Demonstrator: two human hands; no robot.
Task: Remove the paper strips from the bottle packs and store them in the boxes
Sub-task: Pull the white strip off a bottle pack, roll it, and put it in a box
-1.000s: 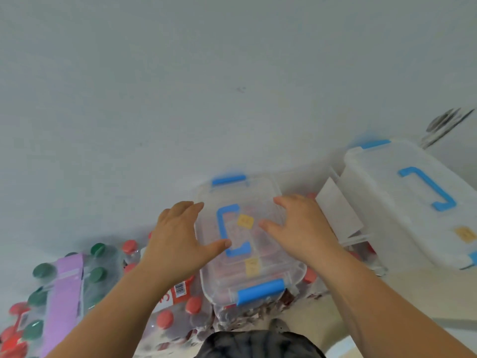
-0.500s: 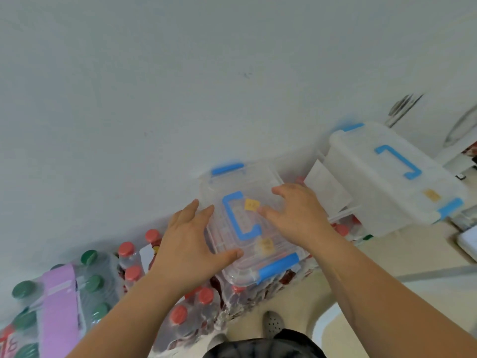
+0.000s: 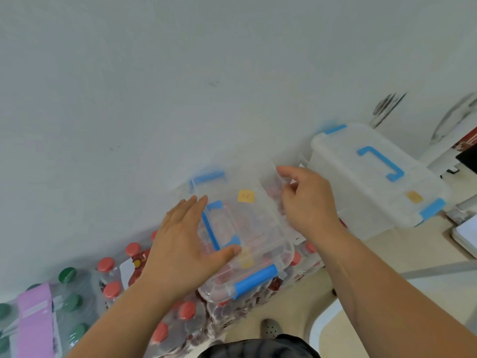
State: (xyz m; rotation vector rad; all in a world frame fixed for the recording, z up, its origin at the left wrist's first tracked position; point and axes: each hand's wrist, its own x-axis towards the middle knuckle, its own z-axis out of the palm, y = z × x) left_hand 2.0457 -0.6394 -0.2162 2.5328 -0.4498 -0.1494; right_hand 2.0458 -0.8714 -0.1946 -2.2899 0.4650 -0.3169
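Nearest, a shoe stands on the floor beside a shrink-wrapped pack of red-capped bottles. Well to the left of both hands, and touched by neither, a pink paper strip lies across a pack of green-capped bottles.

A small clear box with blue latches sits on top of the red-capped pack. The left hand lies flat on the near-left part of its clear lid: the fingers are straight and close together beside the lid's blue handle, the thumb is spread across the lid toward the near latch, and the hand holds nothing. The right hand is at the lid's far-right edge, its fingers curled and pinching that clear rim against the thumb. A yellow sticker on the lid lies between the two hands.

Beyond the right fingers stands a larger white box with a blue handle, its lid on, against the pale wall.
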